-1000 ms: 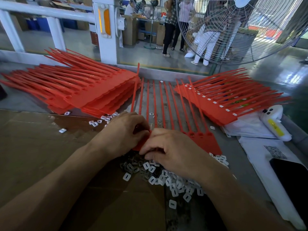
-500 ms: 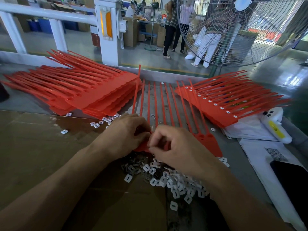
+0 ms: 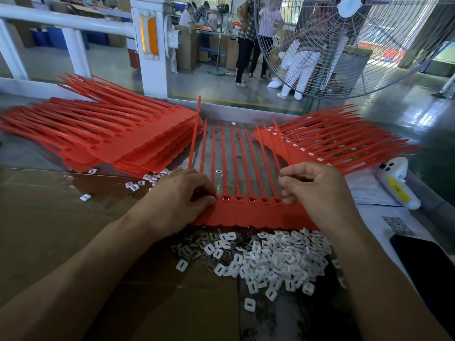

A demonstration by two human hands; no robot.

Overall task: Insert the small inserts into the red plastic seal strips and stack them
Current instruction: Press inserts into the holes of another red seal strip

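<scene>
I look down at a desk (image 3: 283,316) partly covered by brown cardboard (image 3: 61,242), on a factory floor. Nearest me lies a heap of small white inserts (image 3: 266,262), with darker ones at its left edge. Just beyond it, the red seal strips (image 3: 253,212) lie flat as one joined row, their tails running away from me; several sockets along the row show inserts seated. My left hand (image 3: 182,200) grips the row's left end with curled fingers. My right hand (image 3: 317,190) is at the right end, thumb and forefinger pinched together above the last sockets; whether they hold an insert, I cannot tell. Farther back, one red stack (image 3: 110,136) sits left and another stack (image 3: 339,143) right. Behind them stand a white railing (image 3: 73,23) and a large fan (image 3: 349,45).
</scene>
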